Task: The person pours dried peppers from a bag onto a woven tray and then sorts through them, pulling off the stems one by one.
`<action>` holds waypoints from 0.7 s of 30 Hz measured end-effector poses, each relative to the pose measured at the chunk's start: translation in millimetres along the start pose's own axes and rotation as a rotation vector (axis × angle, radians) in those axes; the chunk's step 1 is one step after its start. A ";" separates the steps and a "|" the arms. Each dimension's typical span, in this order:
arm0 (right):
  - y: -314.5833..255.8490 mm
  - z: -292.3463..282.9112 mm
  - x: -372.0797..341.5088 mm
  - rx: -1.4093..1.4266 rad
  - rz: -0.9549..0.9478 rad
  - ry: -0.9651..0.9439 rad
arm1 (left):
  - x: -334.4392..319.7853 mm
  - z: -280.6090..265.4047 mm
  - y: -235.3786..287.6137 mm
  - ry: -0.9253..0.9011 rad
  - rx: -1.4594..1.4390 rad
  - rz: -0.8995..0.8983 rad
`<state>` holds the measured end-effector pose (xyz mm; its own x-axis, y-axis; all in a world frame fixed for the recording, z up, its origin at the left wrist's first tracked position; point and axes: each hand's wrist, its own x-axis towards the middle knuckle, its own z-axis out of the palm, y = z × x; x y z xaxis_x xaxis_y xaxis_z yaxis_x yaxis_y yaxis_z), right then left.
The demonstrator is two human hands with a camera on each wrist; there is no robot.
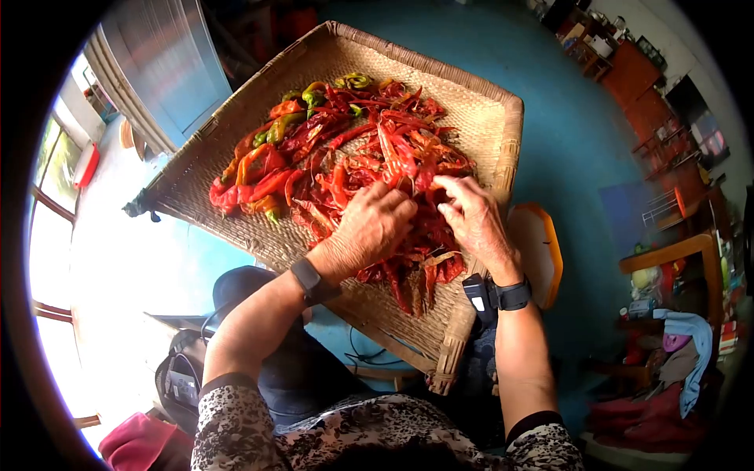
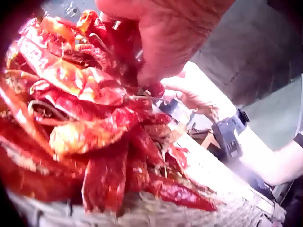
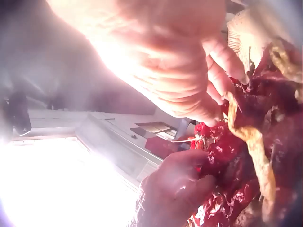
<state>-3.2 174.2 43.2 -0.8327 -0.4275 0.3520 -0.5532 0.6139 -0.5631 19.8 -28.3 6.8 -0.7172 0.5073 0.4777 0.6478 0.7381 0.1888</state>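
Wrinkled, drying red chili peppers (image 1: 338,184) lie heaped in a woven tray (image 1: 483,129). My left hand (image 1: 373,224) is over the near middle of the heap, its bent fingers gripping a red pepper among the others. In the left wrist view, the thumb and fingers of the left hand (image 2: 175,38) close around red flesh, partly hidden by the hand. Just to the right, my right hand (image 1: 475,224) pinches at a red pepper with bent thumb and forefinger. A shrivelled yellowish pepper (image 3: 253,146) hangs beside the fingers of the right hand (image 3: 180,71) in the right wrist view.
Larger, fresher peppers, part green and orange (image 1: 271,157), lie on the tray's left side. An orange-rimmed container (image 1: 550,259) stands beyond the right wrist. A wooden chair with clothes (image 1: 683,345) is at the right, and a blue door (image 1: 165,63) at the upper left.
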 end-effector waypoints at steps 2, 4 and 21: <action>6.8 6.9 -0.4 -0.119 -0.120 -0.093 | -6.2 4.6 -0.2 0.055 -0.020 0.068; 6.1 15.3 0.2 -0.099 -0.144 -0.099 | -10.2 6.0 -2.7 0.116 -0.048 0.074; 35.8 -51.3 -7.9 0.511 0.157 0.519 | 4.7 -30.0 -22.3 0.355 -0.558 -0.203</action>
<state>-17.8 233.6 58.6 -0.8757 0.0860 0.4752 -0.4515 0.2032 -0.8688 9.7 -55.8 30.5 -0.7723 0.1366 0.6204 0.6133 0.4150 0.6721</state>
